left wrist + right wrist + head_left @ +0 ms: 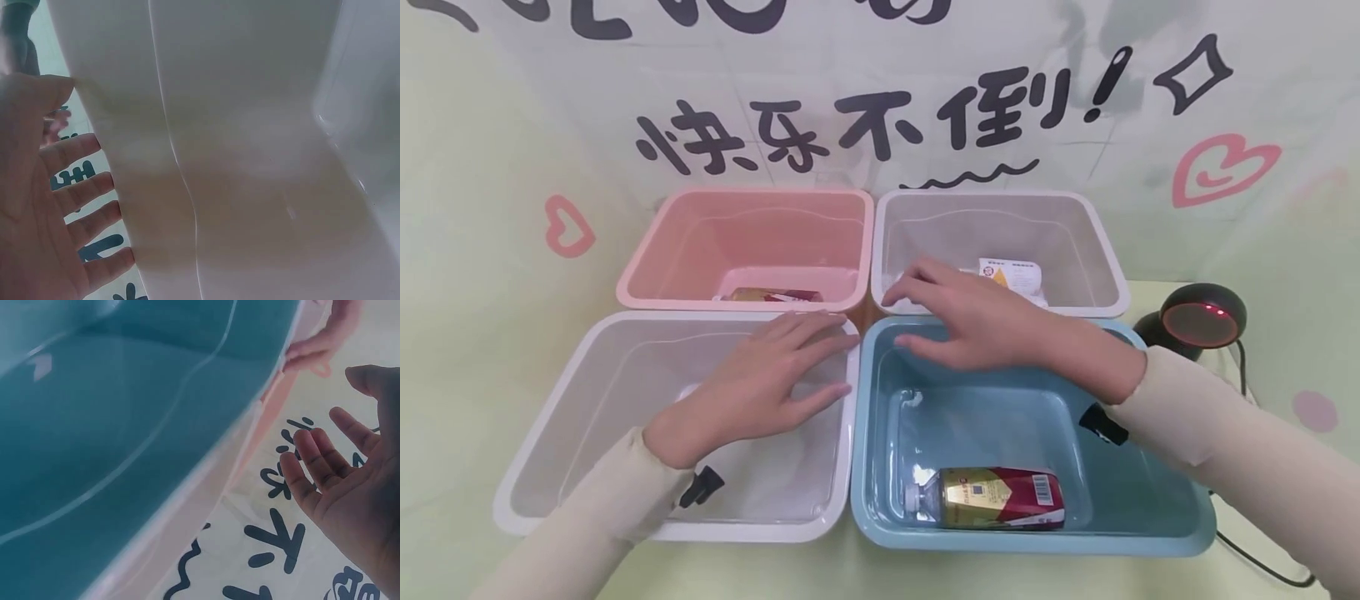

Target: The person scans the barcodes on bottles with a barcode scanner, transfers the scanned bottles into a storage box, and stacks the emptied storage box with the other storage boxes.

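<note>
On a pale green counter (842,579), two bare hands hang over a group of four plastic bins. At far left, a white bin (737,533) stands just beside the blue bin (1030,543). Over it, on the side towards the blue bin, is the left hand (752,387), its fingers extended and grasping nothing; whether the fingertips touch the white rim cannot be told. Diagonally behind the blue bin, to its left, sits a pink bin (752,233) with a partly hidden red-and-gold item (775,295) inside. The right hand (973,321), released, with fingers loosely bent and holding nothing, is poised above the blue bin's back edge. Below it, a clear-necked bottle (1000,498) with a red-and-gold label lies on its side inside the blue bin, along the near wall, its cap pointing left. Directly behind the blue bin, a greyish bin (1000,223) contains a white packet (1011,272), partly hidden by the right arm. Just off the blue bin's back right corner stands a black device (1202,317) with small red lights.
</note>
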The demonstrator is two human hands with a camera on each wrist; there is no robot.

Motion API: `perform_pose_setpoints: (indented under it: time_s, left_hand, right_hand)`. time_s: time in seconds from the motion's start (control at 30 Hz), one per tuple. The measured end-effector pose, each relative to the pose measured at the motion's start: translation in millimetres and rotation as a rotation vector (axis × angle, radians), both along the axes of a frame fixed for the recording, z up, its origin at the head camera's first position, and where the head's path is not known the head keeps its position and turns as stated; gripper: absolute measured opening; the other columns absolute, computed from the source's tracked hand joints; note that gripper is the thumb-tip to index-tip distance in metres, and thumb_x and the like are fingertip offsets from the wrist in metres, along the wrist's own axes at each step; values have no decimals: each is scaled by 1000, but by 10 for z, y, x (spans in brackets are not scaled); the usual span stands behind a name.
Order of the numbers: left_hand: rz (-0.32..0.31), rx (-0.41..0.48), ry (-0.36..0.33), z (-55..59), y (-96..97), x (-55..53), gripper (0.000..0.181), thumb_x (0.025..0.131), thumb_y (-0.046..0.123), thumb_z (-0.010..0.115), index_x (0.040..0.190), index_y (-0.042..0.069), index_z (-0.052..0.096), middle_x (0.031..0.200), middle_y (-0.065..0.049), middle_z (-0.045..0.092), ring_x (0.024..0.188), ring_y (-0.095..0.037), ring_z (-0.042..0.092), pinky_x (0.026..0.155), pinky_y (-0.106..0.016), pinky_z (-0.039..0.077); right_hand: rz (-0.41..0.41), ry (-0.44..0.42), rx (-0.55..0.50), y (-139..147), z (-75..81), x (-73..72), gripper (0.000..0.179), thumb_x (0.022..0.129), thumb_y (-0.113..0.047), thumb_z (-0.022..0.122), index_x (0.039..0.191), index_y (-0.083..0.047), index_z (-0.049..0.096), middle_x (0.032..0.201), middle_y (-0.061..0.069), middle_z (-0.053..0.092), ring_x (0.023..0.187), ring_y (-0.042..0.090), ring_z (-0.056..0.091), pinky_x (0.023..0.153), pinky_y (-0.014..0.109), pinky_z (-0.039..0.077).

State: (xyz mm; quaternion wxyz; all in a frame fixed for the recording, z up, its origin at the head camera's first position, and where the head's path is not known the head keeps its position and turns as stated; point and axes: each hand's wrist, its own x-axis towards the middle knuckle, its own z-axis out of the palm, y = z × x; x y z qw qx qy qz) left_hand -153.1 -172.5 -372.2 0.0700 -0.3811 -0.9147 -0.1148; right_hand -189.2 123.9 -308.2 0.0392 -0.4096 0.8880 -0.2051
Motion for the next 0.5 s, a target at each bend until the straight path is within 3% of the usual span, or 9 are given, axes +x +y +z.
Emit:
perform_pose_setpoints:
  time_s: [0.23, 0.5]
  left_hand:
    - [5, -5, -4, -7, 9, -6, 56, 99, 51, 67, 147, 23, 63, 158, -5, 56, 151, -29, 49, 125, -56, 41]
    - [3, -3, -6, -19, 2, -20, 56, 99, 52, 68, 146, 22, 64, 157, -4, 57, 151, -28, 49, 126, -55, 41]
  right_hand:
    - [-32, -161, -36, 146, -140, 203, 48, 95, -31, 80, 139, -20, 64, 135, 1, 63, 116, 16, 67, 99, 39, 63]
    - [-15, -232, -57, 302, -337, 348, 50, 94, -29, 81, 140, -21, 62, 138, 2, 64, 119, 19, 67, 100, 42, 63]
